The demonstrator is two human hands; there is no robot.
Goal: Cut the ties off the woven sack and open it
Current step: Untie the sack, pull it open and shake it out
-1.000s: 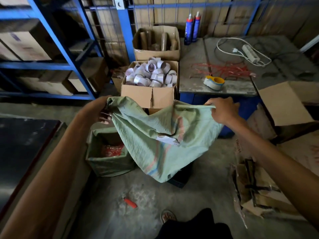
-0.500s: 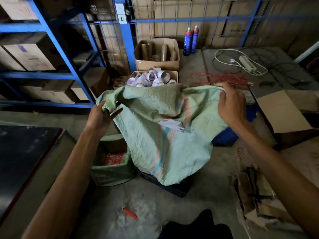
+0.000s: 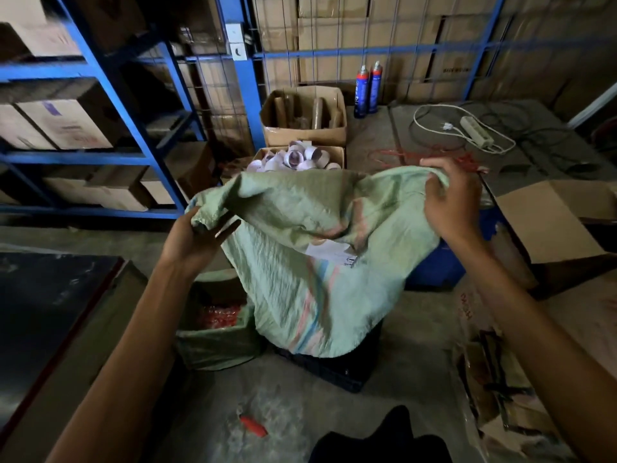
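Note:
A pale green woven sack [image 3: 300, 248] with pink and blue stripes and a white label hangs limp in front of me, stretched between my two hands. My left hand [image 3: 197, 238] grips its bunched left corner, some fingers spread. My right hand [image 3: 450, 202] is closed on its upper right edge. The sack's lower end drapes over a dark crate [image 3: 337, 369] on the floor. A small red cutter [image 3: 253, 426] lies on the concrete below. Red ties [image 3: 434, 155] lie loose on the grey table behind my right hand.
A second green sack [image 3: 217, 342] holding red items stands at lower left. Behind are a carton of tape cores [image 3: 300, 158], another carton [image 3: 303, 118], two spray cans [image 3: 367, 91], a power strip [image 3: 477, 135], blue shelving [image 3: 110, 105] at left, flattened cardboard [image 3: 551, 225] at right.
Both hands have lifted the sack higher and pulled its top edge wider apart. It now hides most of the tape-core carton and the tape dispenser on the table.

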